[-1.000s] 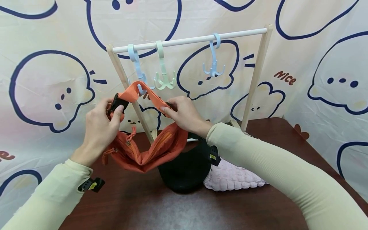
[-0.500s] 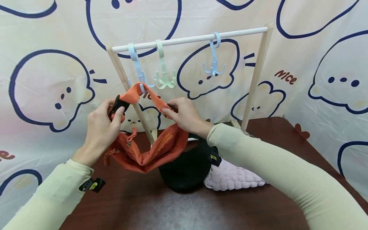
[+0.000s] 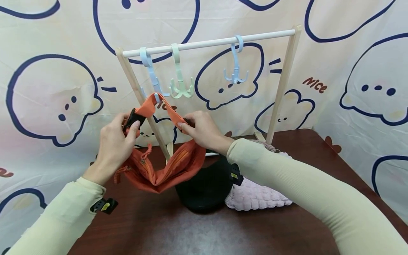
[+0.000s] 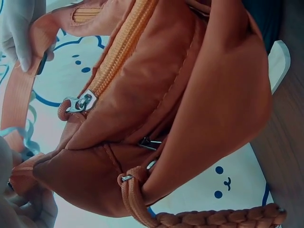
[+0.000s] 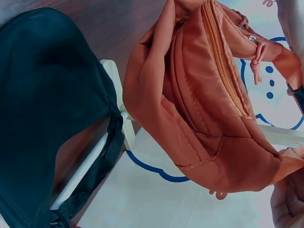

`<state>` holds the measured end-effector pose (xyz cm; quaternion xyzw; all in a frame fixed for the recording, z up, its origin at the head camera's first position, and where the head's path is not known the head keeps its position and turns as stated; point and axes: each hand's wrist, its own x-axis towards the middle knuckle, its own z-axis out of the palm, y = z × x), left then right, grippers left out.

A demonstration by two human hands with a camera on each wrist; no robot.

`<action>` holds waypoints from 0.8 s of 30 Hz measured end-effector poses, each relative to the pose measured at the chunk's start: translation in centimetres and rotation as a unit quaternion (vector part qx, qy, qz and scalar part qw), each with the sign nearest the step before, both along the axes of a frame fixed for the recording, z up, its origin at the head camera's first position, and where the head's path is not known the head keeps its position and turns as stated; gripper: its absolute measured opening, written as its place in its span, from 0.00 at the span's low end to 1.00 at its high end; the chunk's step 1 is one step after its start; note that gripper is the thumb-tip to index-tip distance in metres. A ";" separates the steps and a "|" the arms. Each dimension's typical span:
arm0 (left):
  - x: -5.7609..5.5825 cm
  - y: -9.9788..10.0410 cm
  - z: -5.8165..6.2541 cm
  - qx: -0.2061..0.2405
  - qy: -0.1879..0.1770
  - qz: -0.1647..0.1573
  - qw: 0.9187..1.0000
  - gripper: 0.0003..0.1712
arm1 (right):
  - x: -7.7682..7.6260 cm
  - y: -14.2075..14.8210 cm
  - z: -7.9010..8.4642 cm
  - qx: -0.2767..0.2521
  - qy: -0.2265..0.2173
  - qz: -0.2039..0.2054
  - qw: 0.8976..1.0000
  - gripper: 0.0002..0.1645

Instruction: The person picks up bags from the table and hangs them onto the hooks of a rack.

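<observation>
Pale cream sleeves [image 3: 302, 182] carry black, yellow-marked wrist cameras [image 3: 111, 208].

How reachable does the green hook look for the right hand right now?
Probably yes: the green hook hangs above the right hand, with nothing visible blocking the way. That hand is pinching the orange strap, though, so it would likely need to let go first.

"Where's room for a hand?"
"Upper centre, between the green hook [image 3: 180, 79] and the rightmost blue hook [image 3: 236, 67], below the white rail [image 3: 207, 43]."
"And lower?"
"The orange bag [image 3: 172, 173] blocks centre left, between left hand [image 3: 116, 143] and right hand [image 3: 204, 129]. The black bag [image 3: 204, 191] obstructs lower centre, the pink bag [image 3: 255, 194] just right of it."
</observation>
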<state>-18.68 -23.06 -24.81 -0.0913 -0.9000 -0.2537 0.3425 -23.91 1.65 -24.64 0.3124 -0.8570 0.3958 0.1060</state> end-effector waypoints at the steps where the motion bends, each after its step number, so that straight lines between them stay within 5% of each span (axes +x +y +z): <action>1: 0.0 0.0 -0.1 -0.002 0.001 0.000 1.000 0.19 | 0.0 0.0 0.0 0.001 -0.002 -0.001 1.000 0.12; 24: -0.6 0.6 -1.5 -0.003 -0.030 -0.013 0.999 0.22 | 0.6 -0.5 -0.9 0.014 -0.004 -0.001 1.000 0.15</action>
